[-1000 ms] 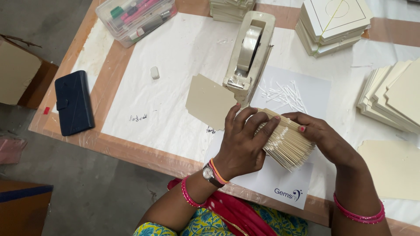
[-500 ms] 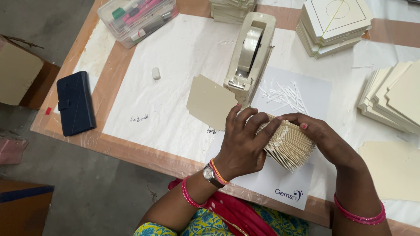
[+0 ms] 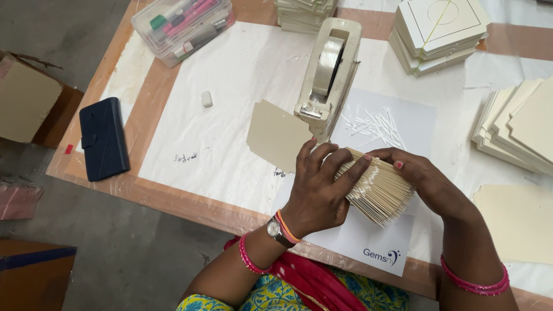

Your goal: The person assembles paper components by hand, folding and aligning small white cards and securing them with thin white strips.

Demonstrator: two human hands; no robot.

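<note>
While both hands are clasping the fanned card stack (image 3: 377, 190) near the table's (image 3: 242, 75) front edge, the left hand (image 3: 317, 193) is gripping its left end and the right hand (image 3: 423, 181) its right; the tape dispenser (image 3: 328, 69) is standing at twelve o'clock, and bare white covering is lying open at nine o'clock.

My table (image 3: 242, 75) is covered in white plastic sheet, taped down with brown tape along the edges. Below it on my left, bare grey concrete floor (image 3: 115, 253). A brown cardboard box (image 3: 29, 103) stands off the table's left edge. Light is even and soft, with weak shadows.
</note>
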